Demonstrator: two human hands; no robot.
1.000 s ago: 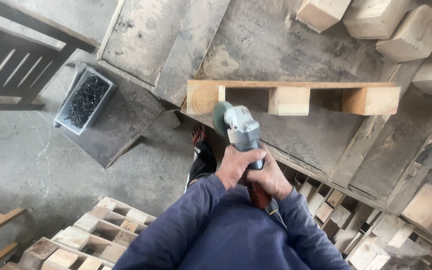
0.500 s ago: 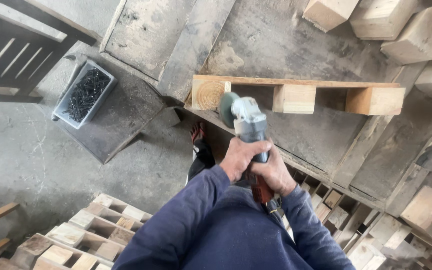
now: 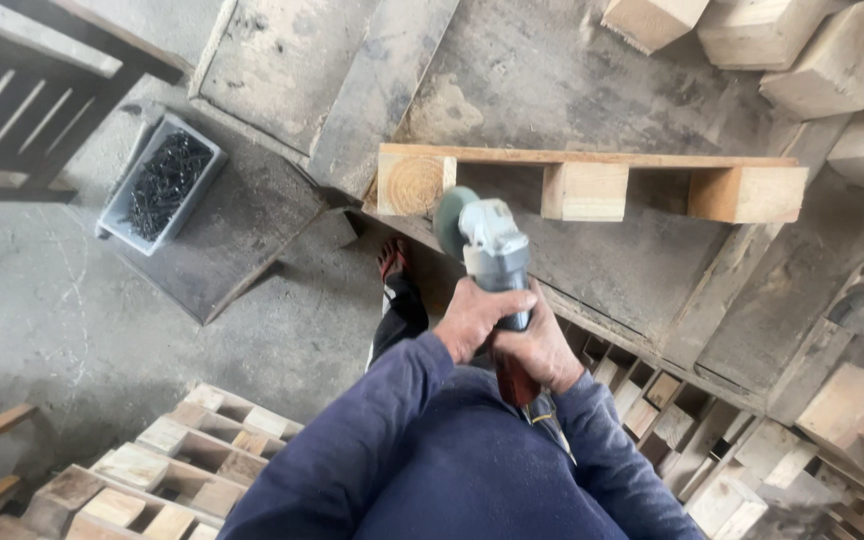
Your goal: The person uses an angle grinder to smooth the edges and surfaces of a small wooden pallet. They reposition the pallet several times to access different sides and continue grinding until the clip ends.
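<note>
Workbench unchanged; grinder edged right of block.

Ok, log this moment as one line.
both hands grip grey angle grinder | disc beside left block of pale wooden pallet runner | grey workbench

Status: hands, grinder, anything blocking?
Both hands, left and right, in a closed grip on the grinder. Disc at the left block of the pallet piece. Nothing in the way.
</note>
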